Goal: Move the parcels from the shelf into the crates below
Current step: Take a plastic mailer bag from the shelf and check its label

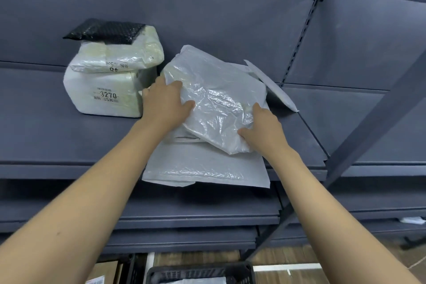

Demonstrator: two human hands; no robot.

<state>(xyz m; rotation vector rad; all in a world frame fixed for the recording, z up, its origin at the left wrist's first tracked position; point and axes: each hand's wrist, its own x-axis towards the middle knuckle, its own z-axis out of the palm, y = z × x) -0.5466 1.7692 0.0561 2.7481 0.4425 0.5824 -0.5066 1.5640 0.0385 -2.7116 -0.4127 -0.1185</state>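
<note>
Setting: grey steel shelf [57,136] bay, wood floor below.
Left hand [164,105]: mine, laid on the left edge of the crinkled grey parcel [216,101], fingers [184,106] curled lightly onto the film.
Right hand [265,127]: mine, gripping the parcel's near right corner.
Parcel position: mid-shelf, atop a flat grey mailer [202,163] that overhangs the shelf lip.
Neighbours: white parcel stack [108,80] at 9 o'clock, black bubble mailer [103,30] on top; white envelope [272,83] at 2 o'clock.
Risk: slick film could slip from my hold; lifting may drag the overhanging mailer off the edge.
Crate: black crate [200,271] at 6 o'clock, already holding a pale parcel; most of it is out of view.
</note>
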